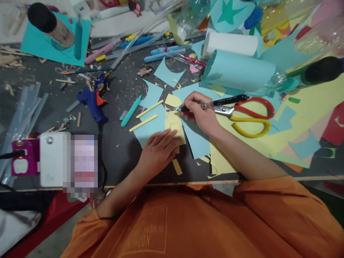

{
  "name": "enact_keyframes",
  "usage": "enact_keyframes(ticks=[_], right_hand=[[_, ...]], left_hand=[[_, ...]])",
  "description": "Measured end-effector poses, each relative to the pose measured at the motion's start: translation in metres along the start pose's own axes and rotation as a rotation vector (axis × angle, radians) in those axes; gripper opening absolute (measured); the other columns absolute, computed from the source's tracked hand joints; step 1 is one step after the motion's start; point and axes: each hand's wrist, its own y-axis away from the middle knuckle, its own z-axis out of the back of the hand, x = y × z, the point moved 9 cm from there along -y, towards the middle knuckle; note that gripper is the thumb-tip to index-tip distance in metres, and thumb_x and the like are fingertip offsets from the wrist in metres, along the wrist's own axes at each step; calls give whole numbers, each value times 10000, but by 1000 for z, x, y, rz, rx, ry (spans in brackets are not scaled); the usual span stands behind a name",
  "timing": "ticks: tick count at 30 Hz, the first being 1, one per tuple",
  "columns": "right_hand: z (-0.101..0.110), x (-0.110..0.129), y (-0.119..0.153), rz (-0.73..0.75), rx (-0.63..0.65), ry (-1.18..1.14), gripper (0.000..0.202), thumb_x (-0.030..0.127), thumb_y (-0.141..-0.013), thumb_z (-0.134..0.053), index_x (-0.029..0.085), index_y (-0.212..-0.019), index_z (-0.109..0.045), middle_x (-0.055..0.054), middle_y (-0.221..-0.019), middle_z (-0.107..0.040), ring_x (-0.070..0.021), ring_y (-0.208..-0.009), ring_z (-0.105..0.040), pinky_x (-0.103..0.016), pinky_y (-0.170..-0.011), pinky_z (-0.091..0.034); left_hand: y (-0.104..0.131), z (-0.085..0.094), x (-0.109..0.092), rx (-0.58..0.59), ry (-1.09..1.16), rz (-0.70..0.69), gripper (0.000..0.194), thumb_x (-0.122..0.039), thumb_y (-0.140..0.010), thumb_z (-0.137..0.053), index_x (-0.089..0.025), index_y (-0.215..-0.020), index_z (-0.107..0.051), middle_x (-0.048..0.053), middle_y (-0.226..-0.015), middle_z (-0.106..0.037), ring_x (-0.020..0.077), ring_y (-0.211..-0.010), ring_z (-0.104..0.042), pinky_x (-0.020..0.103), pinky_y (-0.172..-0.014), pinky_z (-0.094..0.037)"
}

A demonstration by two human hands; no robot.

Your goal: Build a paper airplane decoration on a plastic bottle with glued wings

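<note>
My right hand (pixel 200 109) grips a black pen (pixel 209 104), its tip down on a small yellow paper (pixel 170 117) that bears drawn curved outlines. My left hand (pixel 161 147) lies flat with outstretched fingers, pressing the lower part of that paper. Just above it is a rounded yellow cutout (pixel 172 100). Two thin yellow strips (pixel 143 123) rest to the left, partly over light blue paper. Scissors (pixel 242 113) with one red and one yellow handle lie right beside my right hand. A teal marker (pixel 131 110) is left of the strips.
A blue glue gun (pixel 94 104) with an orange trigger sits left, near clear glue sticks (pixel 23 118). A white power bank (pixel 53 159) lies at the front left edge. Blue and white paper-covered rolls (pixel 239 71) and plastic bottles crowd the back right. Pens and scraps lie scattered.
</note>
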Motion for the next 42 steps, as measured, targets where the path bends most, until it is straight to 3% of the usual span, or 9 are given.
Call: enact_keyframes(ticks=[6, 12, 19, 27, 33, 40, 42], right_hand=[[-6, 2, 2, -10, 91, 135, 123, 206, -785, -586, 223, -679, -527, 49, -576, -561, -102, -499, -521, -268, -525, -395], [-13, 7, 8, 61, 121, 277, 362, 221, -828, -590, 236, -549, -359, 51, -519, -432, -107, -529, -424, -305, -577, -347], [-18, 7, 9, 85, 145, 300, 361, 176, -812, -549, 240, -564, -295, 67, -533, -308, -99, -531, -303, -316, -576, -303], [-11, 9, 8, 115, 57, 335, 372, 223, -839, -535, 251, -576, -273, 53, -536, -352, -115, -538, -342, -334, -585, -311], [-18, 10, 9, 112, 135, 315, 342, 231, -796, -531, 251, -560, -284, 62, -527, -310, -107, -526, -308, -318, -565, -308], [-4, 7, 7, 49, -3, 322, 342, 222, -832, -534, 246, -572, -314, 56, -528, -377, -110, -520, -367, -315, -577, -334], [-4, 4, 6, 29, 7, 309, 350, 218, -846, -540, 245, -578, -317, 58, -535, -379, -107, -522, -378, -315, -584, -339]], left_hand=[[2, -2, 4, 11, -36, 47, 285, -208, -938, -589, -145, -1208, -654, 113, -1173, -750, 237, -1120, -684, 355, -936, -564], [3, -4, 4, 37, -16, 35, 288, -195, -953, -562, -148, -1223, -649, 103, -1275, -721, 221, -1132, -673, 346, -957, -542], [0, 0, 2, 20, -55, 25, 281, -185, -964, -531, -162, -1211, -663, 76, -1263, -735, 219, -1097, -698, 338, -873, -554], [0, 0, 3, 14, -51, 32, 270, -185, -963, -537, -165, -1200, -664, 74, -1271, -730, 222, -1097, -700, 343, -870, -547], [0, 1, 2, 2, -68, 22, 266, -185, -960, -541, -155, -1193, -666, 68, -1254, -739, 225, -1080, -702, 341, -861, -540], [2, -6, 4, 63, -18, 48, 297, -186, -961, -530, -170, -1226, -664, 99, -1293, -716, 226, -1150, -667, 354, -911, -542], [2, -6, 5, 69, -5, 51, 306, -180, -959, -529, -174, -1236, -661, 102, -1305, -709, 229, -1159, -662, 360, -912, -545]])
